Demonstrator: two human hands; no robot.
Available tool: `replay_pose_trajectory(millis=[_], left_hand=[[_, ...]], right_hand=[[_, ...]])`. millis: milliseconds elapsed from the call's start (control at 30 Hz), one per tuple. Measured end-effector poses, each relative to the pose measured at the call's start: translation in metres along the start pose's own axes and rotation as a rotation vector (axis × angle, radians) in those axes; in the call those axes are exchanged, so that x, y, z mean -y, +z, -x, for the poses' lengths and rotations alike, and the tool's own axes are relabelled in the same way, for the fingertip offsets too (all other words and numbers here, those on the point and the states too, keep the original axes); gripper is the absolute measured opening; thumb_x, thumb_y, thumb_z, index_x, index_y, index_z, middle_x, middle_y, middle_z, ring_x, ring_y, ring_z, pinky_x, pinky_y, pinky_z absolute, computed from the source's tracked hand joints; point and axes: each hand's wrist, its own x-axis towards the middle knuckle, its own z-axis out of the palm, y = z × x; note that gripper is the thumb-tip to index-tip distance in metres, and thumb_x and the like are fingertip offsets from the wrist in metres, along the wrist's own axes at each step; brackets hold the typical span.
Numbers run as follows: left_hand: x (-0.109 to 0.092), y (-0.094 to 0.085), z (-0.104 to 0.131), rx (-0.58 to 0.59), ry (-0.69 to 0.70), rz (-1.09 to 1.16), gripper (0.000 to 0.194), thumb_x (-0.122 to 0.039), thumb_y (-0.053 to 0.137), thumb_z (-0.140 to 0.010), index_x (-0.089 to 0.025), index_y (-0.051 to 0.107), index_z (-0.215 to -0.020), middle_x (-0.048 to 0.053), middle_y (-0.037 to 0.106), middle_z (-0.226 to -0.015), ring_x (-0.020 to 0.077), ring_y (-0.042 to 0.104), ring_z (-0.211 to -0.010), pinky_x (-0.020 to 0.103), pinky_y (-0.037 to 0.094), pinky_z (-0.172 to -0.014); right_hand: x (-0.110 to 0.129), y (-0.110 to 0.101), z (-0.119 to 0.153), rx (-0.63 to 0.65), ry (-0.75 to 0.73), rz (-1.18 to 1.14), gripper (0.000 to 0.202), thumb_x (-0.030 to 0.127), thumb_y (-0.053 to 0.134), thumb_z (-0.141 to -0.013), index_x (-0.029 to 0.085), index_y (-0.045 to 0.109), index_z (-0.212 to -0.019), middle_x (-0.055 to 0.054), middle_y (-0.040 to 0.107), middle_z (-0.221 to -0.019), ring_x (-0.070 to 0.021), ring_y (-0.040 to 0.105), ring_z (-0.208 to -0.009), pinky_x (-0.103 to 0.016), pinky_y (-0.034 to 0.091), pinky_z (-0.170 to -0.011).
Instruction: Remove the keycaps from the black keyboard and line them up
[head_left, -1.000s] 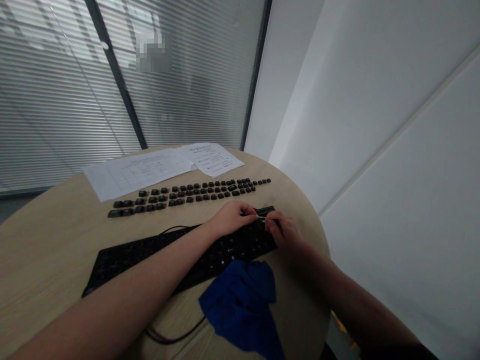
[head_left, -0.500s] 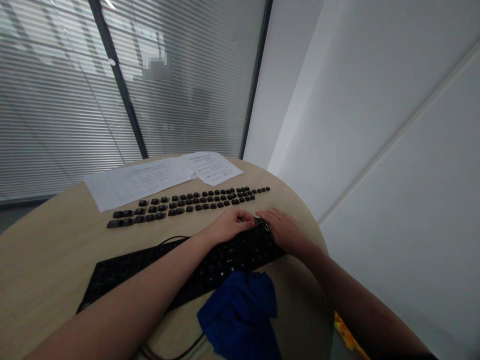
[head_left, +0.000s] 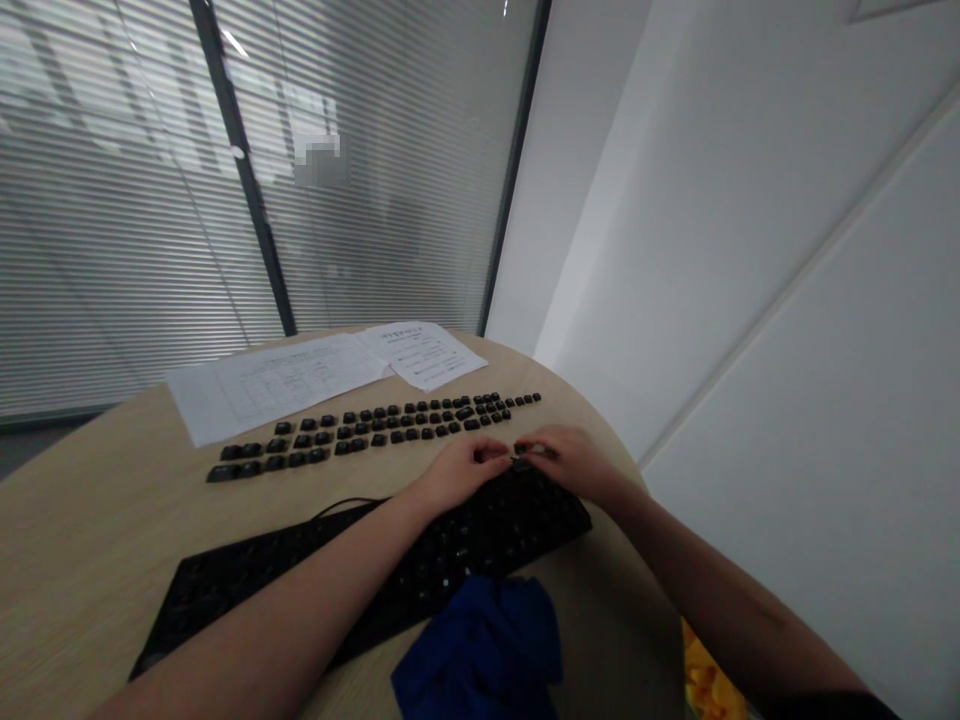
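Observation:
A black keyboard (head_left: 517, 515) lies at a slant across the table, many of its key positions looking dark and bare. My left hand (head_left: 461, 470) rests at its far right part, thumb and fingers curled together at the far edge. Facing it, my right hand (head_left: 574, 460) has thumb and fingers bent close around a small dark piece (head_left: 520, 449), too small to name for sure. The fingertips of both hands nearly meet there. Behind the keyboard, loose black keycaps (head_left: 379, 440) stand in several rows.
Printed paper sheets (head_left: 300, 375) lie at the back of the round wooden table (head_left: 67, 520). A crumpled blue cloth (head_left: 484, 650) sits at the near edge against the keyboard. White walls rise on the right; something yellow (head_left: 709, 675) shows below the table.
My right hand has drawn back from over the keyboard's right end to its far edge, its fingers now bent in, uncovering that corner. The view has tilted up slightly.

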Motion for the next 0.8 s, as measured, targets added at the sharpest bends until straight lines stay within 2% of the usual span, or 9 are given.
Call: replay_pose_trajectory(millis=[67,133,267,500,667,800], left_hand=[[-0.001,0.003,0.001,-0.041,0.014,-0.087,0.034,-0.036,0.063,-0.084,-0.015,0.076,-0.108,0.007,0.077,-0.097,0.0228,0.069,-0.088,0.032,0.051,-0.081],[-0.002,0.005,0.002,-0.039,0.047,-0.179,0.031,-0.032,0.062,-0.084,-0.017,0.078,-0.107,0.007,0.077,-0.096,0.0234,0.069,-0.088,0.033,0.052,-0.080],[-0.003,0.006,0.004,-0.048,0.086,-0.270,0.027,-0.025,0.061,-0.085,-0.020,0.079,-0.104,0.006,0.077,-0.099,0.0243,0.069,-0.092,0.034,0.052,-0.083],[-0.006,0.006,0.005,-0.051,0.081,-0.324,0.026,-0.025,0.060,-0.086,-0.020,0.079,-0.104,0.006,0.077,-0.099,0.0238,0.070,-0.093,0.033,0.053,-0.084],[-0.007,0.007,0.004,-0.036,0.096,-0.315,0.027,-0.024,0.059,-0.087,-0.021,0.078,-0.106,0.005,0.078,-0.101,0.0231,0.070,-0.094,0.033,0.053,-0.085],[-0.009,0.006,0.005,-0.034,0.089,-0.331,0.026,-0.024,0.059,-0.088,-0.021,0.078,-0.105,0.005,0.078,-0.099,0.0229,0.070,-0.093,0.033,0.053,-0.084]], right_hand=[[-0.026,-0.001,-0.015,-0.037,0.139,-0.022,0.021,0.027,0.069,-0.090,0.021,0.078,-0.108,-0.007,0.080,-0.102,-0.0218,0.074,-0.090,-0.033,0.056,-0.085],[-0.052,0.002,-0.032,0.001,0.243,-0.037,0.022,0.025,0.070,-0.088,0.021,0.078,-0.108,-0.008,0.081,-0.104,-0.0223,0.075,-0.092,-0.034,0.056,-0.086],[-0.084,0.017,-0.060,0.062,0.240,-0.029,0.022,0.025,0.069,-0.088,0.021,0.080,-0.107,-0.007,0.081,-0.104,-0.0225,0.076,-0.096,-0.033,0.057,-0.086],[-0.091,0.029,-0.072,0.119,0.201,0.019,0.025,0.027,0.068,-0.088,0.021,0.081,-0.108,-0.009,0.080,-0.109,-0.0275,0.074,-0.102,-0.037,0.055,-0.093],[-0.092,0.030,-0.071,0.108,0.205,0.029,0.026,0.026,0.068,-0.088,0.023,0.080,-0.111,-0.007,0.079,-0.114,-0.0261,0.073,-0.105,-0.037,0.054,-0.096],[-0.085,0.022,-0.068,0.060,0.217,0.025,0.026,0.027,0.070,-0.086,0.021,0.080,-0.109,-0.008,0.080,-0.108,-0.0265,0.074,-0.101,-0.038,0.054,-0.096]])
